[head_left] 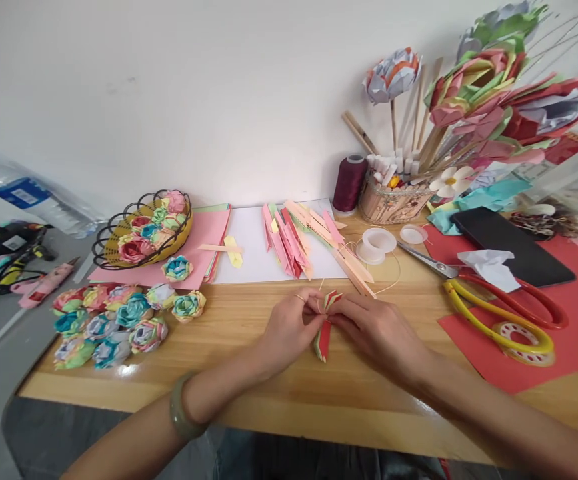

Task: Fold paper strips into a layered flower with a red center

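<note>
My left hand [293, 327] and my right hand [373, 327] meet over the wooden table. Both pinch the middle of a bundle of folded red and green paper strips [323, 341], whose lower end points toward me. A thin thread runs near the left fingertips. Beyond my hands, folded pink and red strips [289, 243] lie on white paper [243, 220], with peach strips [353, 267] to their right. A clear spool [379, 241] with loose thread is behind my right hand.
Several paper flowers [111, 323] sit at the left, beside a yellow basket [113, 233] of flowers. Red-and-yellow scissors [499, 320], red paper [483, 347] and a black phone [513, 245] are at the right. Behind stand a maroon thread cone [350, 185] and a pen holder [393, 202].
</note>
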`<state>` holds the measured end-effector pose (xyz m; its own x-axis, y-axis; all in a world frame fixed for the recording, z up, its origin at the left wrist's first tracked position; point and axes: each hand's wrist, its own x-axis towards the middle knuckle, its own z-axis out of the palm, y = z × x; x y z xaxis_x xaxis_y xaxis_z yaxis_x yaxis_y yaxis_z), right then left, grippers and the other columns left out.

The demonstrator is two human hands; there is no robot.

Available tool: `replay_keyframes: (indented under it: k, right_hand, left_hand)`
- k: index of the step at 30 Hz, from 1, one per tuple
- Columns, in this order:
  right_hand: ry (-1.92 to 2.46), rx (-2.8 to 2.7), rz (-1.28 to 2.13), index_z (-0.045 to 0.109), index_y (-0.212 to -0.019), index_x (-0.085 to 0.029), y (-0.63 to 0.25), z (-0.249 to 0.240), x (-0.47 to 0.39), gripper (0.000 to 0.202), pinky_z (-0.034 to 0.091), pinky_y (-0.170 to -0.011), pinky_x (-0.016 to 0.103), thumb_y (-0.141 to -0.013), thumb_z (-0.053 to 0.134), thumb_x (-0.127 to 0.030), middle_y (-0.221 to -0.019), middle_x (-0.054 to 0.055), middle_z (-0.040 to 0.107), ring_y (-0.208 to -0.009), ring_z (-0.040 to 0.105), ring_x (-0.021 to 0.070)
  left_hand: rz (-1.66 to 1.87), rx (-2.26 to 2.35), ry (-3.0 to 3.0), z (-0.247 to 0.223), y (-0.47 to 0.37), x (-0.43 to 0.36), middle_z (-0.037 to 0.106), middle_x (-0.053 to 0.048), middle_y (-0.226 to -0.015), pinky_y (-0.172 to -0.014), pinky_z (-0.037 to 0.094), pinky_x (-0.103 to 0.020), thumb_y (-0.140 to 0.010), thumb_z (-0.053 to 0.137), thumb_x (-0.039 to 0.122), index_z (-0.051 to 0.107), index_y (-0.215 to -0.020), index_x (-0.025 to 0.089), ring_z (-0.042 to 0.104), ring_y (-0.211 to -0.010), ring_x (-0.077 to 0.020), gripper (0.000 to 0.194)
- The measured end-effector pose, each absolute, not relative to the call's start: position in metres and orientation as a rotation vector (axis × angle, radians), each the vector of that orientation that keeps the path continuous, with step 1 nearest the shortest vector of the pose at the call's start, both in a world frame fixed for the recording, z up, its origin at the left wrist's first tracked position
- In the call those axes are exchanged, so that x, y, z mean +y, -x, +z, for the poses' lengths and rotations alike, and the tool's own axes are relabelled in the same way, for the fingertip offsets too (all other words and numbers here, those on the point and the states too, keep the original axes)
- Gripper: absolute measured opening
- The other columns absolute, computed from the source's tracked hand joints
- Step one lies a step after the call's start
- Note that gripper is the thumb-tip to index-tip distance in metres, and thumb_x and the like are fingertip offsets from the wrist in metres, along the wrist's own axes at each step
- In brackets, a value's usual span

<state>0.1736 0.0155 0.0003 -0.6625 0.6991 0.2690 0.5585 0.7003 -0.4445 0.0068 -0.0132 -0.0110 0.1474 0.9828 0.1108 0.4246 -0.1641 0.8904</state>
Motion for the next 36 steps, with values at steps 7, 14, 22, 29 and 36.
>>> replay_keyframes:
  k: [7,14,22,29,36]
  right_hand:
    - [1.074,-2.523,0.413,0.058,-0.08,-0.016,-0.17,-0.002,0.009,0.015,0.042,-0.059,0.027,-0.086,0.045,-0.019,-0.075,0.005,0.062,-0.068,0.057,0.0171]
    - [0.973,-2.521,0.365,0.057,-0.08,-0.015,-0.173,-0.007,0.001,0.018,0.043,-0.061,0.029,-0.084,0.04,-0.011,-0.078,0.007,0.059,-0.07,0.054,0.0183]
    - [0.761,-2.656,0.298,0.057,-0.09,-0.012,-0.178,-0.004,0.0,0.026,0.045,-0.067,0.034,-0.086,0.032,-0.009,-0.081,0.01,0.059,-0.075,0.052,0.0209]
    - [0.825,-2.647,0.381,0.055,-0.089,-0.015,-0.177,0.003,0.001,0.023,0.045,-0.066,0.033,-0.088,0.033,-0.013,-0.082,0.01,0.059,-0.077,0.053,0.0203]
    - [1.027,-2.661,0.422,0.055,-0.089,-0.013,-0.172,0.007,0.004,0.017,0.043,-0.063,0.03,-0.084,0.039,-0.011,-0.078,0.008,0.058,-0.071,0.053,0.0192]
  left_hand:
    - [1.028,1.347,-1.228,-0.006,-0.012,-0.015,0.054,0.004,-0.067,-0.066,0.047,-0.023,-0.069,0.057,0.008,0.046,-0.086,0.018,0.058,-0.065,-0.0099,0.022]
    - [0.996,1.448,-1.193,-0.005,-0.008,-0.016,0.054,0.003,-0.065,-0.061,0.043,-0.022,-0.066,0.058,0.007,0.048,-0.076,0.017,0.055,-0.063,-0.0095,0.018]
    - [1.015,1.531,-1.33,-0.005,-0.005,-0.02,0.047,0.005,-0.061,-0.057,0.039,-0.021,-0.065,0.057,0.008,0.045,-0.066,0.017,0.048,-0.058,-0.0086,0.015]
    - [1.004,1.495,-1.256,-0.005,0.0,-0.013,0.058,0.005,-0.062,-0.06,0.043,-0.023,-0.062,0.064,0.009,0.048,-0.083,0.018,0.056,-0.06,-0.0104,0.027]
    - [0.937,1.374,-1.305,-0.004,0.001,-0.011,0.065,0.001,-0.067,-0.066,0.046,-0.024,-0.067,0.061,0.011,0.061,-0.066,0.015,0.059,-0.066,-0.0122,0.004]
